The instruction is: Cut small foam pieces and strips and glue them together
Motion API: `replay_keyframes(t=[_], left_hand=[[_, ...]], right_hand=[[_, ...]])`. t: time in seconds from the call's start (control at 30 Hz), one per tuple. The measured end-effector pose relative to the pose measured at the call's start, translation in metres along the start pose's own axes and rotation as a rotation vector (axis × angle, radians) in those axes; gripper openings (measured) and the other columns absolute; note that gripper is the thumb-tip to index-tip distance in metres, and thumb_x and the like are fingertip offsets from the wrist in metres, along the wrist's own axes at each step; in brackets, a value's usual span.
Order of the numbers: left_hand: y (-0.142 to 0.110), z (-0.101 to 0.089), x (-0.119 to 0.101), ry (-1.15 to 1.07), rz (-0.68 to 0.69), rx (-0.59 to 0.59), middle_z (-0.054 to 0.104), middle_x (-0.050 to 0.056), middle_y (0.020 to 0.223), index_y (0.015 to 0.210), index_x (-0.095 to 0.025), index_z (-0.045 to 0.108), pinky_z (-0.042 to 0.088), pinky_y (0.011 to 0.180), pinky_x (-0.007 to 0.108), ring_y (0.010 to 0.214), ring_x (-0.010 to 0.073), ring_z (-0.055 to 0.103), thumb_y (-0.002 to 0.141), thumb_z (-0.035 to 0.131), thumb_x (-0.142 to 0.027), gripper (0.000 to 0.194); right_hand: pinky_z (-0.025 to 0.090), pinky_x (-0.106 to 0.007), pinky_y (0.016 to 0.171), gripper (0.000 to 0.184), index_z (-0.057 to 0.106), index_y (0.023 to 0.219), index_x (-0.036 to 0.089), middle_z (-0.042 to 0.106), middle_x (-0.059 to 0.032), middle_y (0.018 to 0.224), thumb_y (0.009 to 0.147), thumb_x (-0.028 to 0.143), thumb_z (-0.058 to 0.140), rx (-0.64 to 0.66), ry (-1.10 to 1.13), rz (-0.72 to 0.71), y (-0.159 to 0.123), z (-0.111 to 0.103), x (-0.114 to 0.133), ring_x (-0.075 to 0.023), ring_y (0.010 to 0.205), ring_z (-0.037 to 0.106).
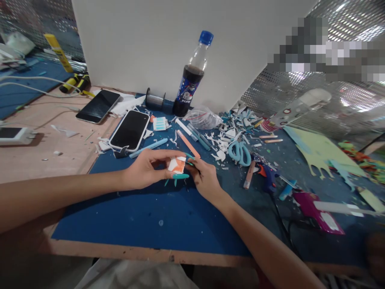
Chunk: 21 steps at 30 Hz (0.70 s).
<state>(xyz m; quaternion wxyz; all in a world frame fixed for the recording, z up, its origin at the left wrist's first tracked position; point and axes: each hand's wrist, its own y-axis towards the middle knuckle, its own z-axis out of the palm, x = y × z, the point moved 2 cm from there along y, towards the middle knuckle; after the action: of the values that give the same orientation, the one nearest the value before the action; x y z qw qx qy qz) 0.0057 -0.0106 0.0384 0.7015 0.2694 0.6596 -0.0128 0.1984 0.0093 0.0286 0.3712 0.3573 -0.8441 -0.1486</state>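
Between the thumb and fingers of my left hand [144, 168] is a small white piece with orange colouring [177, 165], held up over the blue mat [144, 216]. Close against its right side, my right hand [206, 178] is pinched shut; what it grips, if anything, is hidden by the fingers. Long teal nails show on the fingers. Just beyond my hands lie an orange marker [188, 143], a light blue marker [148, 148] and a small white piece with blue stripes [160, 123].
A Pepsi bottle [188, 82] stands before a white panel [135, 44]. Two phones, one white-cased [130, 130], lie left. Light blue scissors [240, 153], paper scraps [231, 132] and a blue glue gun [269, 178] with a cable lie right. The mat's front edge is near me.
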Motion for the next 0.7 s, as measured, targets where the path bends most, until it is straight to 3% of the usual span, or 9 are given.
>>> replay_keyframes(t=[0.17, 0.43, 0.7], left_hand=[[-0.001, 0.003, -0.002, -0.011, 0.014, -0.040, 0.070, 0.006, 0.084, 0.112, -0.017, 0.068, 0.052, 0.061, 0.022, 0.065, 0.0111, 0.057, 0.074, 0.073, -0.015, 0.039], [-0.002, 0.006, 0.000, -0.033, 0.011, -0.003, 0.069, 0.002, 0.079, 0.117, -0.024, 0.065, 0.052, 0.061, 0.020, 0.063, 0.0099, 0.057, 0.076, 0.071, -0.014, 0.042], [-0.007, 0.009, -0.003, -0.161, 0.074, -0.016, 0.069, 0.000, 0.097, 0.118, -0.030, 0.064, 0.052, 0.069, 0.014, 0.077, 0.0077, 0.061, 0.074, 0.070, -0.001, 0.053]], right_hand=[[0.051, -0.021, 0.055, 0.021, 0.061, 0.083, 0.018, 0.067, -0.0056, 0.076, 0.085, 0.008, 0.042, -0.030, 0.008, -0.052, 0.002, 0.000, 0.005, -0.0122, 0.060, 0.062], [0.051, -0.020, 0.057, 0.021, 0.061, 0.081, 0.018, 0.068, -0.0064, 0.077, 0.087, 0.010, 0.043, -0.024, 0.023, -0.054, 0.003, 0.002, 0.008, -0.0133, 0.065, 0.065], [0.049, -0.018, 0.053, 0.018, 0.059, 0.081, 0.019, 0.066, -0.0041, 0.075, 0.086, 0.010, 0.044, -0.071, 0.045, -0.059, 0.003, 0.003, 0.015, -0.0102, 0.057, 0.061]])
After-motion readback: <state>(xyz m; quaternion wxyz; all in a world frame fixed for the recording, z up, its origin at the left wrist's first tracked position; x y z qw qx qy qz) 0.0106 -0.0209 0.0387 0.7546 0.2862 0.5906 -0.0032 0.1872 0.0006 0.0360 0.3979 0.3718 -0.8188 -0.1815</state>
